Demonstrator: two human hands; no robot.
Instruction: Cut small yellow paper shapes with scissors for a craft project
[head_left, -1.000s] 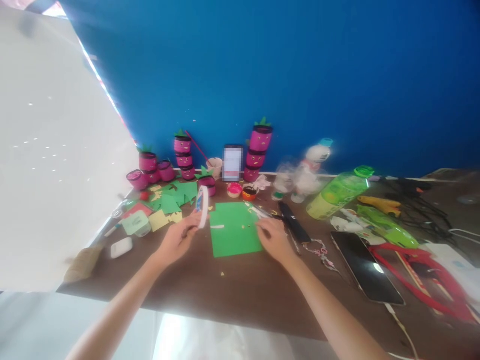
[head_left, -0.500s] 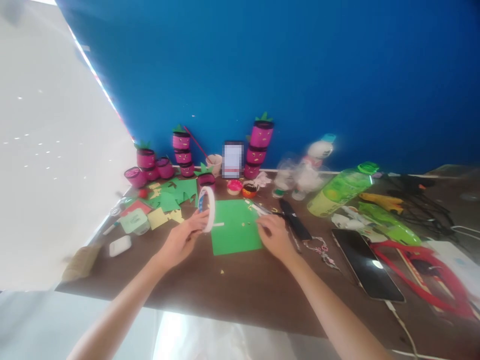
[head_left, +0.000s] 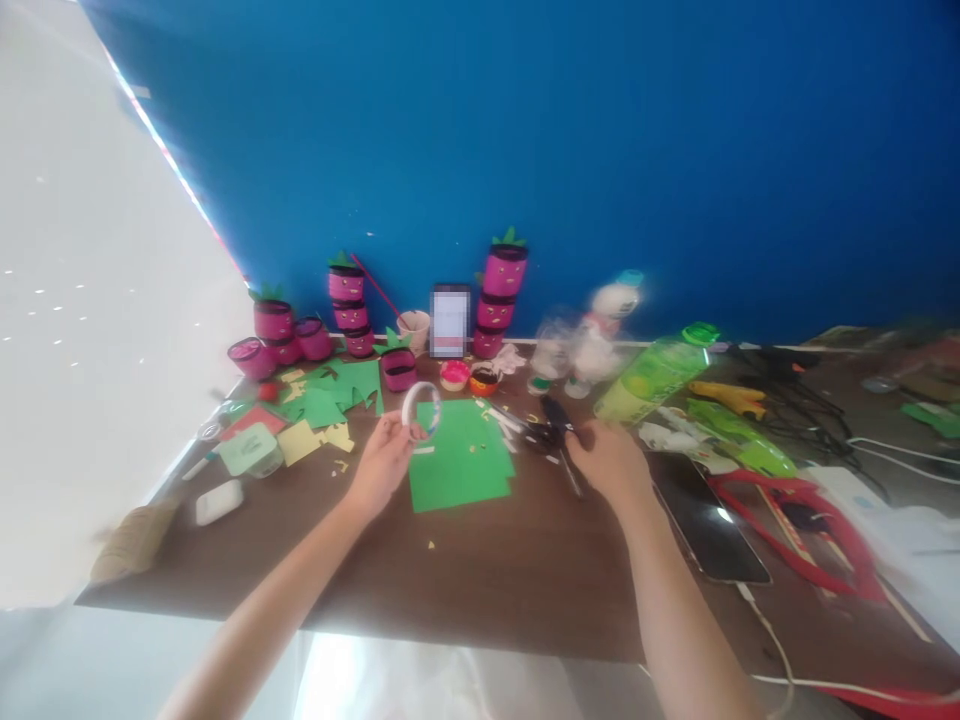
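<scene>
My left hand (head_left: pixel 381 462) pinches a roll of white tape (head_left: pixel 409 408) and holds it upright over the left edge of a green paper sheet (head_left: pixel 459 470). A short white strip (head_left: pixel 424 450) lies on the sheet near the roll. My right hand (head_left: pixel 611 462) is curled over a long black object (head_left: pixel 556 412) right of the sheet and covers its lower part; most of its fingers are hidden. Beside it lie dark-handled scissors (head_left: pixel 534 432) and a thin silvery stick (head_left: pixel 571 475).
Magenta cups with faces (head_left: pixel 495 312) stand stacked along the blue wall. Green scraps (head_left: pixel 330 400) and an earphone case (head_left: pixel 220 502) lie left. On the right are a green bottle (head_left: pixel 656 375), a phone (head_left: pixel 709 525), a red loop (head_left: pixel 795 540) and cables.
My right hand has moved right from the green sheet onto the black object. The tape roll in my left hand has turned and dropped slightly. The whole view has shifted a little.
</scene>
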